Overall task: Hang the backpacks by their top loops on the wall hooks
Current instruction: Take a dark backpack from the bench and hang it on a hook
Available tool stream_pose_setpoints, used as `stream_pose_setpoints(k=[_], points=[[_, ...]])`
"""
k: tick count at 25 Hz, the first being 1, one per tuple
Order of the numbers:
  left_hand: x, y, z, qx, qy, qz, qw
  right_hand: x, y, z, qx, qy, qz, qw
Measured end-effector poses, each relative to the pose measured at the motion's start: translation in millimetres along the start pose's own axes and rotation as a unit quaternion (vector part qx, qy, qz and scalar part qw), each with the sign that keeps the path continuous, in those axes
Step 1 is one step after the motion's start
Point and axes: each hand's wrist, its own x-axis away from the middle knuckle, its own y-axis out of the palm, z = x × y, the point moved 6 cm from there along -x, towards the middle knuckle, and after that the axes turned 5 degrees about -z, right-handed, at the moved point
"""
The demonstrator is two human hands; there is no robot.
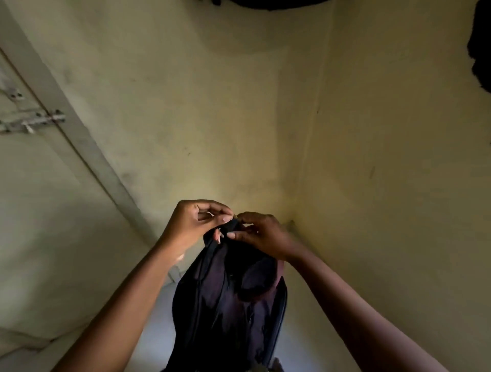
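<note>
A dark backpack [228, 313] hangs in front of me in the corner of a yellowish room, held up by its top. My left hand [196, 223] pinches the top loop [230, 227] from the left with thumb and fingers. My right hand [261, 233] pinches the same loop from the right. Both hands meet at the top of the bag. No wall hook shows in this view. Another dark bag or cloth [276, 3] hangs at the top edge of the wall, mostly cut off.
A grey door [29, 186] with a metal sliding bolt [32, 122] stands on the left. Dark fabric [481, 47] hangs on the right wall at the frame's edge. The pale floor [156, 342] shows below the backpack.
</note>
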Motion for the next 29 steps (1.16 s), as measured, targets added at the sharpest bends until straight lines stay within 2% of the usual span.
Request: stream_pose_setpoints(k=[4, 8, 10, 12, 14, 18, 22, 26, 29], points=[[-67.3, -9.0, 28.8, 0.031, 0.043, 0.005, 0.999, -57.9, -63.5, -4.6, 0.056, -0.035, 0.079, 0.995], [-139.6, -3.3, 45.8, 0.083, 0.085, -0.023, 0.993, -92.9, -123.5, -6.9, 0.085, -0.013, 0.181, 0.980], [-178.0, 4.5, 50.5, 0.085, 0.093, -0.078, 0.989, -105.3, -151.1, -4.7, 0.070, 0.001, 0.227, 0.971], [-219.0, 14.7, 55.9, 0.016, 0.107, -0.171, 0.979, -115.8, -183.3, 0.8, 0.002, 0.034, 0.291, 0.956], [-255.6, 22.3, 70.1, -0.006, 0.140, -0.214, 0.967, -125.2, -214.1, 0.0, -0.049, 0.048, 0.341, 0.937], [-314.2, 39.2, 122.7, 0.003, 0.256, -0.184, 0.949, -136.8, -268.4, -7.4, -0.086, 0.070, 0.429, 0.896], [-351.1, 71.7, 172.9, -0.017, 0.346, -0.159, 0.924, -124.6, -310.2, -17.9, -0.065, 0.151, 0.474, 0.865], [-373.7, 98.8, 224.6, -0.005, 0.411, -0.165, 0.896, -110.6, -345.4, -44.0, 0.010, 0.164, 0.541, 0.825], [-387.3, 108.8, 278.4, 0.014, 0.454, -0.171, 0.874, -110.0, -385.4, -81.2, 0.110, 0.160, 0.577, 0.794]])
